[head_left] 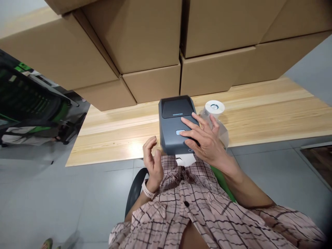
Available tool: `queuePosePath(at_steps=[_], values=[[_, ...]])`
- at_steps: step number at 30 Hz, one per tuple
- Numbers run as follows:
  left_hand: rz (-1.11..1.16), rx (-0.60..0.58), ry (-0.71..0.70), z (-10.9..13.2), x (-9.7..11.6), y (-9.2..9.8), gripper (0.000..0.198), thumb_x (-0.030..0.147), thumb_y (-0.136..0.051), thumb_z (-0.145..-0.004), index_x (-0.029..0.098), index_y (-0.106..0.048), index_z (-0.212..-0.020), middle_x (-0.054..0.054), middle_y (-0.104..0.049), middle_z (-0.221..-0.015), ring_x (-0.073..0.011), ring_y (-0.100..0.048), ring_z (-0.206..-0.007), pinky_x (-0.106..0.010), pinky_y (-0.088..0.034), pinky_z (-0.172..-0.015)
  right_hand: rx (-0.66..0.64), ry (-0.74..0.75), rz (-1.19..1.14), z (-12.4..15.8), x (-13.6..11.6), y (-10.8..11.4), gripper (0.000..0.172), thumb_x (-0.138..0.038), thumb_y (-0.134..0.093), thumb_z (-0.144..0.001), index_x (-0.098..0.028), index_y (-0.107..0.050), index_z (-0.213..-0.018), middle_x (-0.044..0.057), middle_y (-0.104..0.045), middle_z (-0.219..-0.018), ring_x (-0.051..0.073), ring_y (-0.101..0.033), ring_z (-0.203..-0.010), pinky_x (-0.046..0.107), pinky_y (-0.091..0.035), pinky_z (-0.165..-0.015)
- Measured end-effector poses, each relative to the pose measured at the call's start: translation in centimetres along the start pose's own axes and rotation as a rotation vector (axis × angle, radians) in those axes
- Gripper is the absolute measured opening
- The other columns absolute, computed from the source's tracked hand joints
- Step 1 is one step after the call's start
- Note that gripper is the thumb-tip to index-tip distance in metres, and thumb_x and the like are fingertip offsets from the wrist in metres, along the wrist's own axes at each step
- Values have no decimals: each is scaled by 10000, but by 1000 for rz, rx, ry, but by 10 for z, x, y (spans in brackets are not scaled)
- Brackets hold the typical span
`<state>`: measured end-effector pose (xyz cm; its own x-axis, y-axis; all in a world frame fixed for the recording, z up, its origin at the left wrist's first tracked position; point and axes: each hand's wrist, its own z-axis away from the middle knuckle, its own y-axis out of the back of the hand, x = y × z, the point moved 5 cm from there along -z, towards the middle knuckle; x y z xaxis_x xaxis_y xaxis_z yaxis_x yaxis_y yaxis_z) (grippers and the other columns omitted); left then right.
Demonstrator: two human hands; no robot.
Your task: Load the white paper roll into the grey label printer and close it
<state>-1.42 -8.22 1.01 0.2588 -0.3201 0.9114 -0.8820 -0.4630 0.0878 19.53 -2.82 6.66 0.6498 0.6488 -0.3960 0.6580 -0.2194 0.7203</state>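
A dark grey label printer (pixel 171 141) stands at the front edge of the wooden table, with a white label (pixel 187 159) sticking out of its front. My right hand (pixel 204 138) lies over the printer's right side, fingers spread, with one fingertip on the light button (pixel 179 132). Beside the printer's left front corner is my left hand (pixel 153 160), its fingers loosely curved and holding nothing. A roll of white labels (pixel 214 107) stands to the right of the printer, partly behind my right hand. Clear plastic (pixel 223 134) shows below the roll.
Large cardboard boxes (pixel 153 83) are stacked along the back of the wooden table (pixel 264 110). A black and green mesh chair (pixel 31 93) stands off to the left. The grey tiled floor (pixel 103 193) shows below the table's front edge.
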Motion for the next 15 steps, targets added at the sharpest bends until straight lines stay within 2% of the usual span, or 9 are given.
queuePosePath(at_steps=[2, 4, 6, 8, 10, 12, 15], values=[[53, -121, 23, -3, 0, -15, 471, 450, -528, -1055, 278, -570, -1491, -97, -552, -1596, -283, -500, -1504, -482, -405, -1267, 23, -13, -86, 9, 6, -5, 324, -460, -460, -1101, -314, -712, -1243, 31, -526, -1653, 320, -368, -1610, 688, -182, -1319], [104, -194, 63, -2, -1, -25, 535, 442, -502, -1071, 309, -478, -1588, -68, -455, -1696, -275, -413, -1584, -474, -328, -1330, 52, -64, -198, 22, 13, -11, 433, -544, -417, -1096, -322, -643, -1390, 52, -352, -1757, 327, -304, -1640, 666, -270, -1306], [115, -204, 66, -2, -1, -28, 552, 454, -484, -1077, 325, -457, -1613, -40, -428, -1722, -270, -362, -1619, -458, -286, -1356, 65, -142, -307, 33, 20, -15, 566, -617, -366, -1085, -348, -484, -1569, 55, -210, -1806, 330, -254, -1659, 653, -318, -1298], [127, -185, 31, -6, 3, -27, 540, 482, -469, -1078, 315, -500, -1591, -34, -462, -1703, -275, -367, -1619, -455, -292, -1358, 59, -201, -389, 37, 23, -14, 679, -689, -319, -1062, -398, -296, -1675, 25, -144, -1821, 329, -206, -1672, 654, -303, -1312], [186, -166, 0, -17, 9, -25, 534, 511, -458, -1076, 308, -537, -1563, -37, -528, -1655, -278, -424, -1589, -459, -332, -1341, 49, -206, -423, 31, 22, -6, 760, -764, -303, -1023, -449, -184, -1704, -23, -123, -1823, 335, -168, -1680, 651, -258, -1336], [260, -155, -18, -35, 13, -24, 535, 538, -469, -1067, 315, -550, -1547, -39, -611, -1580, -274, -499, -1540, -460, -363, -1324, 32, -161, -398, 14, 19, 7, 805, -805, -312, -997, -475, -135, -1709, -52, -137, -1820, 343, -178, -1676, 633, -232, -1354], [283, -111, -33, -68, 12, -26, 524, 564, -535, -1038, 310, -585, -1494, -50, -724, -1414, -269, -600, -1450, -469, -372, -1315, 29, -36, -309, -26, 18, 29, 821, -804, -316, -1003, -434, -145, -1716, -18, -190, -1812, 365, -235, -1657, 630, -241, -1345]])
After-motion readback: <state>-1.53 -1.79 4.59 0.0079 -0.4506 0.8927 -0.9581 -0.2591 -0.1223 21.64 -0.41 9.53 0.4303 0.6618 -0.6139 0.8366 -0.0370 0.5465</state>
